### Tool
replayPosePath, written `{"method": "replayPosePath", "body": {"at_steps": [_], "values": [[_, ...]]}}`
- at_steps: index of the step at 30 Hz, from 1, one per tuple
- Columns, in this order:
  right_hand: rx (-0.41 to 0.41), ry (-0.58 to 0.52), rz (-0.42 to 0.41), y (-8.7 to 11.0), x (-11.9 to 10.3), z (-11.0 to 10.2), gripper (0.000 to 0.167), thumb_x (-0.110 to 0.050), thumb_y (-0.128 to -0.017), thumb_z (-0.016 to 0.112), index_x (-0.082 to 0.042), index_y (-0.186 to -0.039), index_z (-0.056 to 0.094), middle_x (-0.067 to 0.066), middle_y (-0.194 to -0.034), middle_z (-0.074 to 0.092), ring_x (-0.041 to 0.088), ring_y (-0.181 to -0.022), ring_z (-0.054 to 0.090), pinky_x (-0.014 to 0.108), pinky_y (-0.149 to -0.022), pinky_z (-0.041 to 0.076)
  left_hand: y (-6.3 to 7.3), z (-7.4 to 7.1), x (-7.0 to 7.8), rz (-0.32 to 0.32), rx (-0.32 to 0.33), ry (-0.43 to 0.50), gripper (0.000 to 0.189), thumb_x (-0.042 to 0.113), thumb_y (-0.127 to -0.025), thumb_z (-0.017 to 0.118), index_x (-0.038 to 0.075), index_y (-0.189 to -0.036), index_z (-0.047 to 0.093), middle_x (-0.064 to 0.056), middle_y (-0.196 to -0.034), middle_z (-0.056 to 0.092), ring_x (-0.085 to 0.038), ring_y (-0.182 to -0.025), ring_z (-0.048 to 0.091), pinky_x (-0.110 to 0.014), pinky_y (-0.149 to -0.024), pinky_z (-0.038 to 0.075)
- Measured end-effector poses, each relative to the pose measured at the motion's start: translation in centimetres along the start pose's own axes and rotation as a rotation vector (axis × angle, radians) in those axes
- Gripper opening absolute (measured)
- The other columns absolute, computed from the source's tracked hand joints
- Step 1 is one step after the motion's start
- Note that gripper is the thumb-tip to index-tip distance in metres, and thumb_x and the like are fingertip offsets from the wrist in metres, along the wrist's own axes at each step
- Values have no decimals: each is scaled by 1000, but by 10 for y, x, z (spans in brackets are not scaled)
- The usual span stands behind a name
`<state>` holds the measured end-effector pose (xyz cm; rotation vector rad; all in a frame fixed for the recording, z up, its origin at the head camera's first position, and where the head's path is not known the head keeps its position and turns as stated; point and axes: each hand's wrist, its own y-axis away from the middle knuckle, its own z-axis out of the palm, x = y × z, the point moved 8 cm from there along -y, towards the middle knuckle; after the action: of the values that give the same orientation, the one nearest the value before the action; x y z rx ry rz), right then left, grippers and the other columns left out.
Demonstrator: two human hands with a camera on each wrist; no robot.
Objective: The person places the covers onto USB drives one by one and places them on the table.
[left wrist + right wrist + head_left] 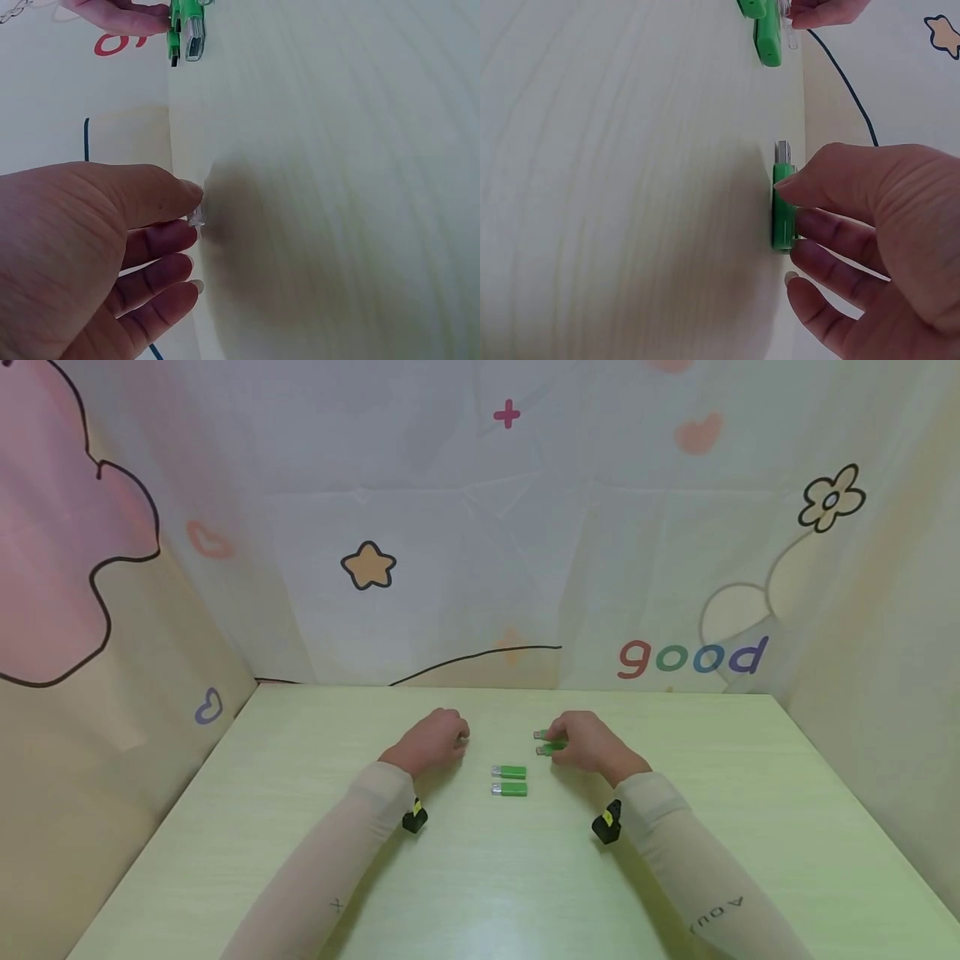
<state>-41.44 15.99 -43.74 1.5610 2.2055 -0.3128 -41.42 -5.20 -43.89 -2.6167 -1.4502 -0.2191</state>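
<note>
Near the table's far side, my left hand [431, 742] pinches a small clear plastic cap [196, 217] between thumb and index finger, close over the tabletop. Across from it, my right hand [588, 745] spans two uncapped green USB sticks [552, 750], their metal plugs pointing left. Its thumb rests on the nearer stick [783, 206]; the farther stick is mostly hidden behind that one and the fingers. Between the hands and closer to me lie two more green USB sticks, an upper one [510, 772] and a lower one [510, 789], both with clear caps over their plugs.
The pale wooden table [480, 877] runs back to a printed cloth curtain [450, 510] behind and at both sides. A dark wrist camera [415, 817] sits at the left cuff, another wrist camera [607, 822] at the right cuff.
</note>
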Motion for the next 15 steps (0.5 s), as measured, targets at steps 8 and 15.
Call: {"method": "replayPosePath", "body": {"at_steps": [8, 15], "values": [[-15, -1, 22, -1, 3, 3, 24, -6, -87, 76, -4, -110, 76, 11, -115, 72, 23, -99, 61, 43, -100, 54, 0, -1, 1, 5, 16, 6, 13, 0, -94, 65, 4, -95, 77, -7, -96, 71, -20, -90, 62, -37, -91, 54], [-25, 38, 9, -1, 2, 4, 20, -6, -88, 75, -5, -108, 78, 9, -111, 73, 22, -96, 60, 41, -96, 55, -2, 1, 0, 17, 23, 11, 18, -2, -92, 64, 8, -81, 73, -1, -79, 63, -14, -76, 48, -30, -77, 48]]}}
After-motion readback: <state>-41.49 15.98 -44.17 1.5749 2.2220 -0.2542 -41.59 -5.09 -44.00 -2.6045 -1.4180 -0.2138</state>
